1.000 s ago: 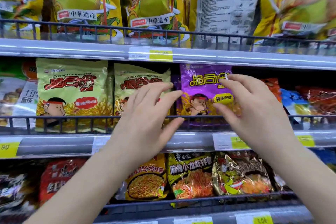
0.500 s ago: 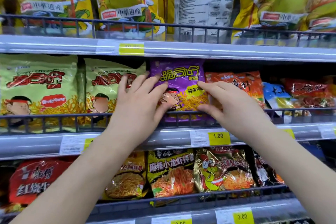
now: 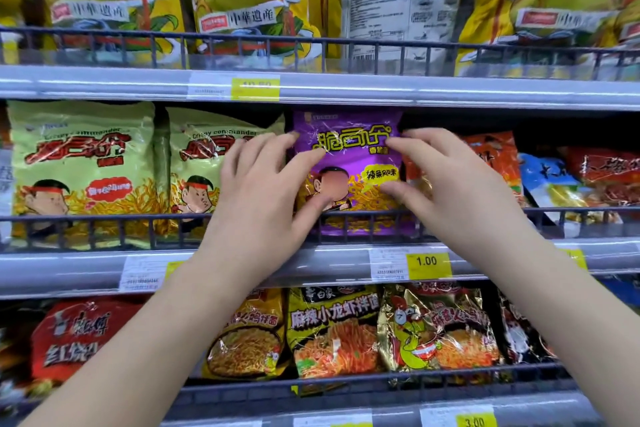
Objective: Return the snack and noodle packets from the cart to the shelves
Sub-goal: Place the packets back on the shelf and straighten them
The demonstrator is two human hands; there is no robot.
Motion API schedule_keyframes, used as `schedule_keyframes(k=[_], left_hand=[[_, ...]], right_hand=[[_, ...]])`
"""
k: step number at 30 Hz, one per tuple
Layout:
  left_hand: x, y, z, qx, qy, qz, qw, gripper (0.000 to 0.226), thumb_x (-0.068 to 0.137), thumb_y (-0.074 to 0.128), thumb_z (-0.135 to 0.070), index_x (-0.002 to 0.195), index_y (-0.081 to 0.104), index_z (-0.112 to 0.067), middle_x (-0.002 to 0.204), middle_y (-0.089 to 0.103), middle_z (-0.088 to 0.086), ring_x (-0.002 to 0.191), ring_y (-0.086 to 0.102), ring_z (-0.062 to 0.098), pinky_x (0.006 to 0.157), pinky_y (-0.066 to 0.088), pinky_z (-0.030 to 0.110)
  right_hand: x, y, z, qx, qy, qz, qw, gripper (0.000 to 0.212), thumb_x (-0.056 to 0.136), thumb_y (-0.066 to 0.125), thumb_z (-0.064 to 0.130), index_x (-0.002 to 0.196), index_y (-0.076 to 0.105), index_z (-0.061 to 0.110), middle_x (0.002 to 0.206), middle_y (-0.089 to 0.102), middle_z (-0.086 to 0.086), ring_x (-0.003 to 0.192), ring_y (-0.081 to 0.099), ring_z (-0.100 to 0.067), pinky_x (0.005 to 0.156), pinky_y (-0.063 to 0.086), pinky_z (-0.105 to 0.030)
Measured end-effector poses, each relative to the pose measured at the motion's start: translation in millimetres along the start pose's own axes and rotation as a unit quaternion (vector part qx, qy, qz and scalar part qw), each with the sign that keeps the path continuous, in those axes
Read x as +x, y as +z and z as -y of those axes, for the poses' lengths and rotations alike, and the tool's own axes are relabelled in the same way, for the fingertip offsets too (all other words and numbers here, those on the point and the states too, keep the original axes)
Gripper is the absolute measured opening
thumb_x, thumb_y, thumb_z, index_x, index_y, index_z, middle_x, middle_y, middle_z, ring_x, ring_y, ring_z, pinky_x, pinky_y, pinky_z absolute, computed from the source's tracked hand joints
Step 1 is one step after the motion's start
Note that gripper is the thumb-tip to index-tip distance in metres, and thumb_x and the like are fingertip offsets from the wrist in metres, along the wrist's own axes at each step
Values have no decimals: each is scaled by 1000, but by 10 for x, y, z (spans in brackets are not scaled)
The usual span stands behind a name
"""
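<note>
Two hands on one packet here. Only the head view to go on, so: the purple snack packet stands upright on the middle shelf, tucked behind the wire rail, right between the hands. The left hand has its fingers spread and only lightly bent, with fingertips on the packet's left edge and the thumb pressing low on the front. The right hand mirrors it, with a fingertip up by the yellow lettering and the thumb on the lower right of the front. Neither looks clamped around it. To me it's more of a flat press and nudge than a grab.

Just past the left hand's knuckles sit the green Crispy Commander packets. Behind the right hand there's an orange packet. The yellow 1.00 price tag is under the right wrist.

My read is that the packet is basically home and this is the tidy-up. To do it well, I'd push gently and evenly with both hands so it doesn't twist. Then seat the bottom behind the rail, keep the front facing out, and don't crush the crispy stuff or knock the orange one over.
</note>
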State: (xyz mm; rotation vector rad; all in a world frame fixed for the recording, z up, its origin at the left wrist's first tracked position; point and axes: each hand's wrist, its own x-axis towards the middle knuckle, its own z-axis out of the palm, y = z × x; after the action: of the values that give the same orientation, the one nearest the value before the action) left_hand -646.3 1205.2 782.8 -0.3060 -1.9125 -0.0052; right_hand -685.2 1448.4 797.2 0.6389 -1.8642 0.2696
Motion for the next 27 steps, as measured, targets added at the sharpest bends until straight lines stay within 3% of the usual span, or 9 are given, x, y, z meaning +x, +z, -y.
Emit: schedule_keyframes(k=[2,4,9,14,27], left_hand=[[16,19,-33,18,-13,-3,1000,54,88,57,-54,135,62,-26,138,58,12,134,45,37,116,23,55],[29,37,-48,26,-28,-2,999,56,86,58,-55,134,63,-27,135,61,12,133,46,37,115,23,56],[103,19,-10,23,-46,13,999,56,79,76,-52,129,68,-30,134,65,5,133,46,37,114,22,61],[125,11,35,25,-40,13,999,56,76,79,-47,128,68,-30,135,65,2,131,48,39,111,22,62],[54,12,48,12,-37,-1,999,54,80,81,-39,131,68,-27,135,64,3,133,47,37,114,20,60]], right_hand=[[35,31,-7,-3,-35,25,999,62,93,71,40,149,54,21,155,50,-9,140,48,-31,106,46,-45],[53,73,-33,-3,-64,44,997,63,91,74,37,149,54,19,157,47,-14,142,47,-35,110,44,-48],[59,86,-53,40,-41,67,996,61,91,73,42,147,55,29,161,44,-5,146,43,-28,112,44,-47],[39,128,81,77,-6,50,996,61,89,75,44,146,56,34,158,46,-1,146,41,-25,109,47,-52],[-22,84,28,35,-1,32,999,51,93,68,48,142,61,34,148,52,-5,137,47,-27,105,48,-48]])
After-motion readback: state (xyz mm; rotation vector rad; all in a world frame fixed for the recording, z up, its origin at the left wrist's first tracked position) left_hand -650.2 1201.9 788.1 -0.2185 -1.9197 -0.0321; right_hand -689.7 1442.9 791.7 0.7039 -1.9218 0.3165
